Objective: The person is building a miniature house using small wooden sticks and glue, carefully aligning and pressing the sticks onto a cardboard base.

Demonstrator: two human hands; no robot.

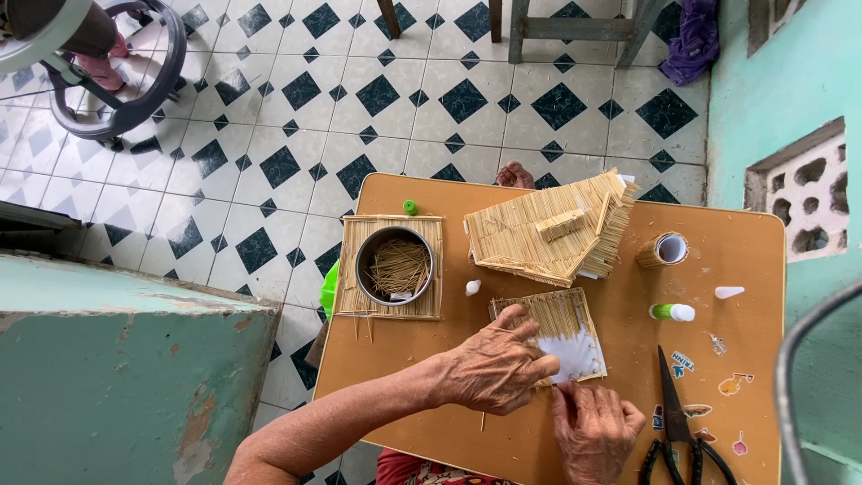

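A small square panel (558, 321), partly covered with glued thin sticks and partly bare white paper, lies on the orange table (736, 251). My left hand (494, 368) rests palm down on the panel's near left corner, fingers pressing the sticks. My right hand (593, 431) pinches the panel's near edge with its fingertips. Behind the panel sits a stick-built model roof (552, 229). To the left a metal bowl (395, 265) full of thin sticks stands on a woven stick mat (431, 305).
Black-handled scissors (675, 422) lie at the near right. A glue bottle (672, 312), two white caps (729, 292), a paper roll (664, 249) and a green cap (410, 207) are on the table. Tiled floor (377, 99), stool legs and a green wall surround it.
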